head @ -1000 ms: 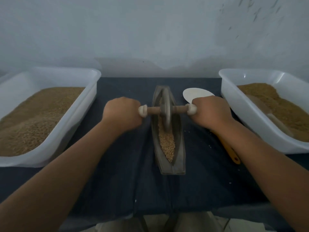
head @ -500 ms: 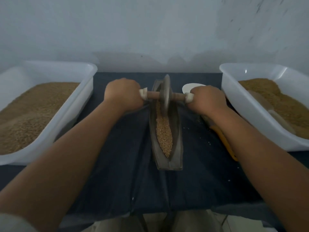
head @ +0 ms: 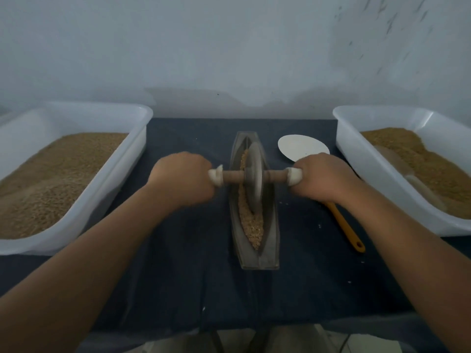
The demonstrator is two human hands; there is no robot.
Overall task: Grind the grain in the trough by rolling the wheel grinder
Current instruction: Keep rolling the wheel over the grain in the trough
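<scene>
A narrow boat-shaped metal trough (head: 270, 250) lies lengthwise on the dark cloth, holding a strip of tan grain (head: 252, 225). The wheel grinder (head: 253, 177), a grey disc on a wooden axle with pale end caps, stands upright in the trough at about its middle. My left hand (head: 182, 180) grips the axle's left end and my right hand (head: 323, 178) grips its right end. Grain shows both before and behind the disc.
A white tub (head: 122, 159) full of grain stands at the left, another white tub (head: 356, 159) with grain at the right. A white scoop (head: 300, 149) with an orange handle (head: 346, 230) lies right of the trough. A wall rises behind; the table's front edge is near me.
The wheel rolled to the trough's far end half a second ago and has now come back toward me to about the middle, both hands moving with it.
</scene>
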